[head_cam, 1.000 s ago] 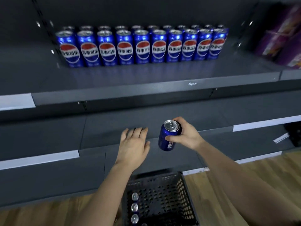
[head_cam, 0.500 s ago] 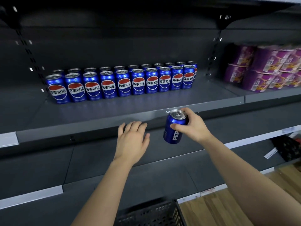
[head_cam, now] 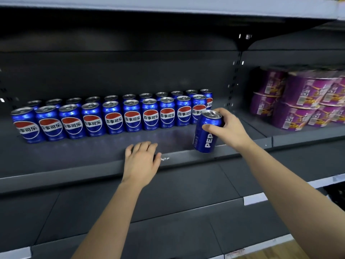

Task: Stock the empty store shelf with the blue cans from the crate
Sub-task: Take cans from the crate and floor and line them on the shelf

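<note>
While my right hand (head_cam: 230,128) wraps thumb and fingers around a blue can (head_cam: 206,132), I hold it slightly tilted just above the near edge of the dark shelf (head_cam: 93,152), right of the two rows of cans (head_cam: 112,116) standing farther back. My left hand (head_cam: 141,161) lies flat with straight fingers on that near edge, holding nothing, and purple packs (head_cam: 302,101) fill the bay to the far right

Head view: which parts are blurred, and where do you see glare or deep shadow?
In the head view the purple packs at right are smeared; the can row is legible; the shelf shows a soft blue reflection in front of the cans; the back wall darkens to deep shadow toward the top; the wide lens bends the shelf's front edge.
</note>
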